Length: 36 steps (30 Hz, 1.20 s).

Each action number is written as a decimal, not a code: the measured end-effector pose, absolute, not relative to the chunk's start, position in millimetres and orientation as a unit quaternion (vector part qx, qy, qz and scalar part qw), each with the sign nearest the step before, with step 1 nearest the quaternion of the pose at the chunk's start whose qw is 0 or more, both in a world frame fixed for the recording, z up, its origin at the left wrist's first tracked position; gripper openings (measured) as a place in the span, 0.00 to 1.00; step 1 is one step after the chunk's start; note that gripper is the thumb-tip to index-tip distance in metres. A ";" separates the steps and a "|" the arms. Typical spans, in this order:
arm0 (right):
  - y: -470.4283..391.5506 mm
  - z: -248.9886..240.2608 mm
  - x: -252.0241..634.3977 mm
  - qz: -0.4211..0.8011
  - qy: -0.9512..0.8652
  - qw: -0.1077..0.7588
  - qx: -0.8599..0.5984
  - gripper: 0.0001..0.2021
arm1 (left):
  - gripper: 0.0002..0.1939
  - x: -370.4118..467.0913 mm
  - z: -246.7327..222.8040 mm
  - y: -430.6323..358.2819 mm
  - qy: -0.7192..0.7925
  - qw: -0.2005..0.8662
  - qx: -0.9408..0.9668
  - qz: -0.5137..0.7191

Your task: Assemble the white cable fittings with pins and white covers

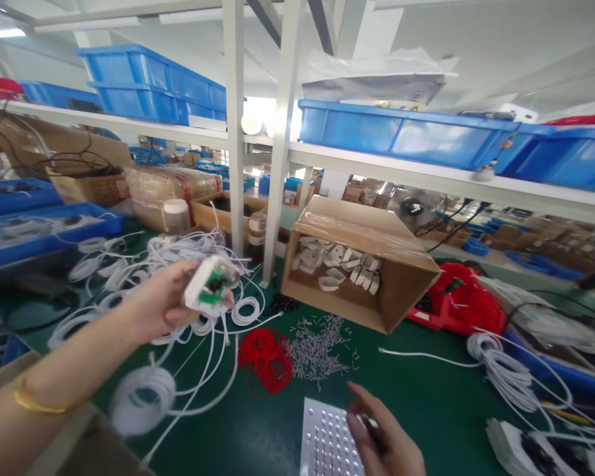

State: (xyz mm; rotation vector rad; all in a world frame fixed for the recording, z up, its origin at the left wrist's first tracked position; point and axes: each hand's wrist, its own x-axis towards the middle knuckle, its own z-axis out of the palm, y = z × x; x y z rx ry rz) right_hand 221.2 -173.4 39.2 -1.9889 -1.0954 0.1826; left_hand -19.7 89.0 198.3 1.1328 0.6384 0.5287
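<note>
My left hand (pixel 151 307) is raised over the bench and closed around a white plastic housing with a green circuit board (pixel 212 287) showing in its open side. At the bottom, my right hand (pixel 389 439) has curled fingers at the edge of a silver metal plate with rows of round dimples or holes (pixel 324 439). Something dark shows between those fingers, but I cannot make out what it is. Past the plate lie a pile of small metal screws or pins (pixel 317 347) and a bundle of thin red rings or loops (pixel 266 360).
Coiled white cables (pixel 143 396) crowd the left side, with another cable coil (pixel 500 367) at right. A tipped cardboard box (pixel 352 225) holds white plastic parts. Red bin (pixel 456 297) stands beside it. Shelf posts (pixel 280 145) rise behind; blue bins (pixel 401 135) sit overhead.
</note>
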 end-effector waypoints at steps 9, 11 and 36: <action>-63.5 113.7 135.3 0.119 -0.617 0.459 -0.628 0.47 | 0.16 -0.8 106.8 54.6 0.323 0.874 0.331 0.148; -56.8 116.4 126.4 0.096 -0.634 0.422 -0.640 0.44 | 0.14 1.7 105.9 52.2 0.329 0.871 0.329 0.159; -177.9 106.8 159.0 0.092 -0.489 0.586 -0.639 0.34 | 0.14 -6.0 58.9 14.9 0.369 0.245 0.823 0.355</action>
